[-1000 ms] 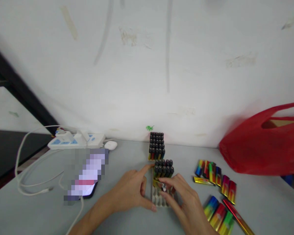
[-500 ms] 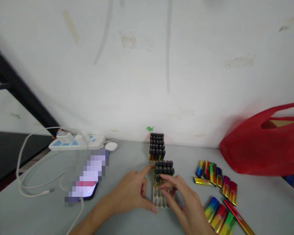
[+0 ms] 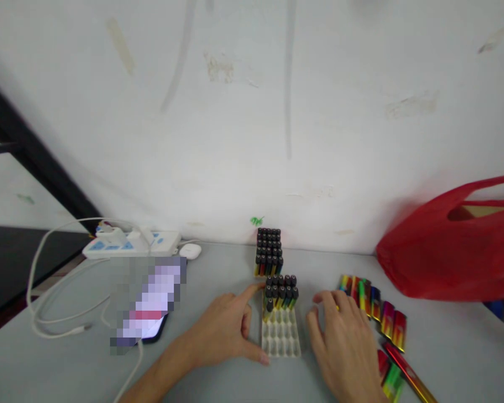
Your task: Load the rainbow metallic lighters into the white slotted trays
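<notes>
My left hand (image 3: 229, 327) lies along the left edge of a pale plastic tray (image 3: 281, 348) with rows of small hollows. Its index fingertip reaches the far left corner and its thumb the near left corner, spanning the tray. Small upright pieces with black tops and shiny coloured sides (image 3: 281, 293) fill the tray's far rows; a single one (image 3: 269, 307) stands in front of them. To the right, my right hand (image 3: 346, 338) hovers low over loose shiny pieces, thumb and fingers bent and apart. A bit of yellow shows between its fingers; whether it touches that piece, I cannot tell.
Behind the tray stands a full block of similar black-topped pieces (image 3: 269, 249). Loose metallic multicoloured pieces (image 3: 392, 324) and a long red-gold one (image 3: 409, 372) lie at right. A red bag (image 3: 441, 252) is beyond them. At left are a phone (image 3: 155, 305), cables and a power strip (image 3: 163, 242).
My right hand has left the front piece in the tray and moved right, over the loose pieces. That piece now stands in the tray alone. My left hand has stayed put.
</notes>
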Demonstrator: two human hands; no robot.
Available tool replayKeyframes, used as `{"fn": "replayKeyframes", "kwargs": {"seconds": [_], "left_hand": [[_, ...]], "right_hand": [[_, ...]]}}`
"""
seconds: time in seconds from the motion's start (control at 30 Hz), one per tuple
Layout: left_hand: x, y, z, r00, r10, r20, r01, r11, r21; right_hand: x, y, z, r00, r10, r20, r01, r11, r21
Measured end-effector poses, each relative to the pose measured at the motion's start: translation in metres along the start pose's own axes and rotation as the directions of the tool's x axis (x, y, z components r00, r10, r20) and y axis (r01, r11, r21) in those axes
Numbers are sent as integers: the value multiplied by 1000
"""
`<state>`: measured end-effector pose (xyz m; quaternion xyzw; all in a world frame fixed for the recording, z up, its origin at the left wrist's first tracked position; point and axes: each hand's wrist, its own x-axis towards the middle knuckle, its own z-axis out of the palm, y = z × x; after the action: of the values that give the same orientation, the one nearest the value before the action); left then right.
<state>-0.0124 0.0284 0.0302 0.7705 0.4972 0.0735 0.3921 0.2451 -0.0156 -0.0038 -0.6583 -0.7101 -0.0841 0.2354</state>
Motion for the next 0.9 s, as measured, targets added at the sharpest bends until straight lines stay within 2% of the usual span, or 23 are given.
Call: {"fn": "replayKeyframes", "kwargs": {"seconds": [0.13, 0.3, 0.4, 0.6, 0.73, 0.9], "left_hand": [[-1, 2, -1, 1000, 3, 6, -3, 1000, -13], [-1, 3, -2, 1000, 6, 7, -5, 1000, -22], [0, 2, -1, 1000, 4, 3, -4, 1000, -16], [0, -2, 1, 1000, 1, -2, -1, 1000, -6], [1, -2, 2, 1000, -1, -5, 1, 1000, -5], [0, -1, 1, 1000, 1, 4, -1, 1000, -11]], "right_hand": [[-6, -1, -4, 1000, 3, 0, -3, 972, -234], [-16, -5, 1, 998, -25, 61, 44, 946, -321], [-19, -9, 4, 996, -60, 62, 75, 954, -290], [-16, -6, 4, 978, -204, 40, 207, 975, -86], [-9, -4, 5, 986, -166, 32, 166, 986, -23], [-6, 1, 7, 995, -98, 19, 99, 991, -86]]}}
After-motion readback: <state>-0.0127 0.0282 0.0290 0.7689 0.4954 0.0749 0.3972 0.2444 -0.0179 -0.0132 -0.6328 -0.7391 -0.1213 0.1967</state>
